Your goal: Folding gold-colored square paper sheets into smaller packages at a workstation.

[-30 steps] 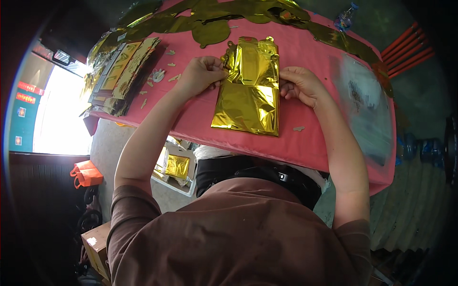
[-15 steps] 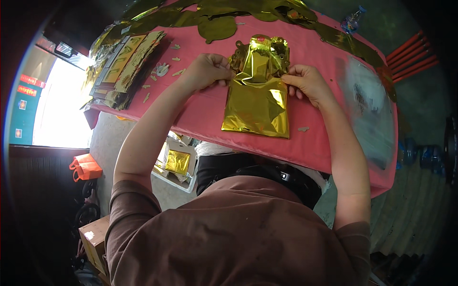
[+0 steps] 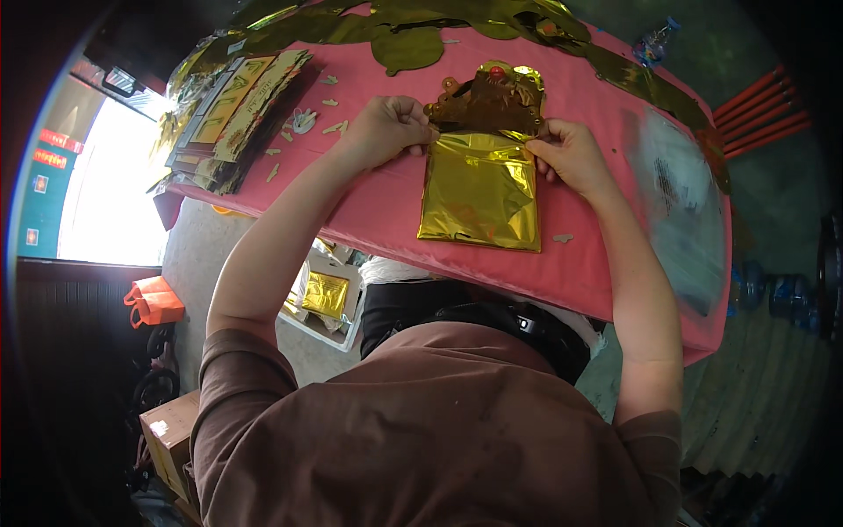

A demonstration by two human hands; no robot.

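A flat, folded gold foil balloon (image 3: pixel 480 191) lies on the pink-covered table in front of me, its lower part a smooth rectangle. Above the fold, the darker, lobed top (image 3: pixel 492 104) shows small holed tabs and a red spot. My left hand (image 3: pixel 392 132) is closed in a pinch at the left end of the fold line. On the opposite side, my right hand (image 3: pixel 566 151) pinches the right edge between thumb and fingers.
Stacked printed packs (image 3: pixel 233 114) stand at the table's left, near small pale paper pieces (image 3: pixel 303 121). Flat gold foil (image 3: pixel 408 48) lines the far edge. Clear plastic bags (image 3: pixel 680 193) lie on the right, a bottle (image 3: pixel 654 44) beyond. Below sits an open bin (image 3: pixel 345 332) holding a gold packet.
The narrow foil flap that stood up over the top has come down onto the lower part, leaving a flat rectangle and baring the dark top. Both hands stay at the edges.
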